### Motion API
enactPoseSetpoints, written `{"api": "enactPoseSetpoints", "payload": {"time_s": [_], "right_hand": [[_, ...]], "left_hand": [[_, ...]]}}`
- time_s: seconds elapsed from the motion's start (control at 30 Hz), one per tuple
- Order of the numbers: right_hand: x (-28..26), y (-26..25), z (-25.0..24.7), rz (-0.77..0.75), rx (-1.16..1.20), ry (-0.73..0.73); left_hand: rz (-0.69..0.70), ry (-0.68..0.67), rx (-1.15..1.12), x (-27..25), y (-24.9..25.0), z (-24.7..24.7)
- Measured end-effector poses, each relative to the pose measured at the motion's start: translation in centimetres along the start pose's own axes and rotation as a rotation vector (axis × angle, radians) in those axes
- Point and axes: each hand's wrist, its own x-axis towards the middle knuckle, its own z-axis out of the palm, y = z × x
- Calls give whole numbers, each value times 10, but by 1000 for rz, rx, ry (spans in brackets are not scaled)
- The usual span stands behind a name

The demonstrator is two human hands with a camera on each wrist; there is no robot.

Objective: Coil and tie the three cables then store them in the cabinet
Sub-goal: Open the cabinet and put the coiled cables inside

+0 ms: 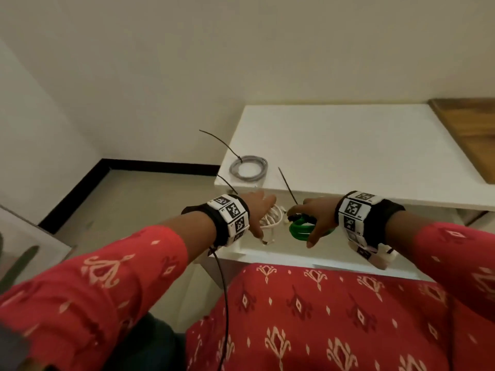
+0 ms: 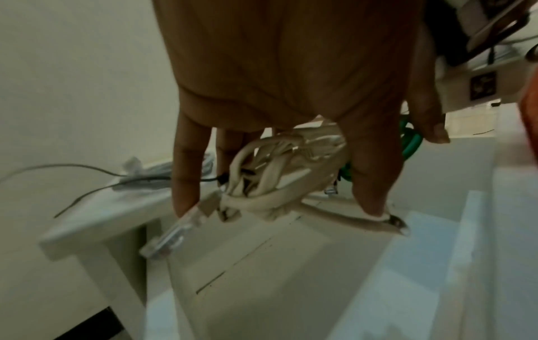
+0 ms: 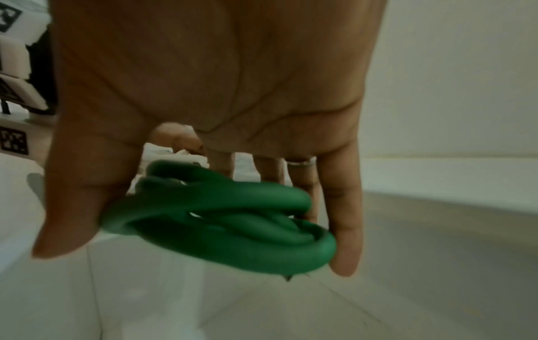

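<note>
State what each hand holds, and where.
Left hand grips the white cable coil across its loops; right hand grips the green cable coil by its rim.

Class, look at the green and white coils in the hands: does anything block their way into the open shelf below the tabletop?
Nothing visible does. The right hand holds the green coil and the left hand the white coil at the shelf opening.

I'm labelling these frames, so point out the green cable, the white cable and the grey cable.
green cable [image 3: 232, 220]: right wrist view, middle of coil.
white cable [image 2: 270, 174]: left wrist view, bundled loops.
grey cable [image 1: 248, 171]: head view, coil's ring.
</note>
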Motion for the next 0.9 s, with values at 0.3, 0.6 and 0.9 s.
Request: {"api": "enactPoseSetpoints", "payload": {"time_s": [0.3,0.6,0.9], "right_hand": [[86,28,51,30,-15,-109],[143,45,91,10,68,-117],[165,55,133,45,100,-132]], "left_hand": [[-72,-116,-50,90,-6,45],[-94,-338,92,142,-18,104],[-29,-421,218,168,-3,149]]}}
